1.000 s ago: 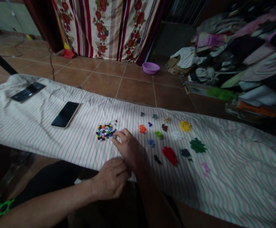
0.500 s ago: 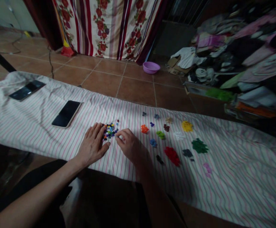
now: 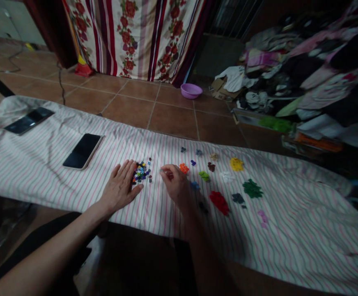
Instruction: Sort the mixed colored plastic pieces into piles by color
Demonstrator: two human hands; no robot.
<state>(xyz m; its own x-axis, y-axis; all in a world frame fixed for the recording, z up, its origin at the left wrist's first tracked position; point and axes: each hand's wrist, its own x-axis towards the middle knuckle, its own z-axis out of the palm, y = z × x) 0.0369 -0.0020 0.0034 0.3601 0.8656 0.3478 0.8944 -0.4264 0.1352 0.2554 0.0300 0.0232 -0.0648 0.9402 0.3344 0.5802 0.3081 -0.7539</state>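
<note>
Left hand [image 3: 119, 187] lies flat, fingers spread, against the mixed pile of pieces [image 3: 142, 172] on the desk [image 3: 43, 164]; right hand [image 3: 175, 183] has drifted from it to the orange heap [image 3: 184, 167], fingers pinched, contents unclear.

A room in a private home. Terracotta floor tiles [image 3: 173, 119], a floral striped curtain [image 3: 136, 37], a heap of clothing [image 3: 305, 74] against one wall, and a purple plastic basin [image 3: 191, 91] on the floor indicated a domestic, lived-in interior.
</note>
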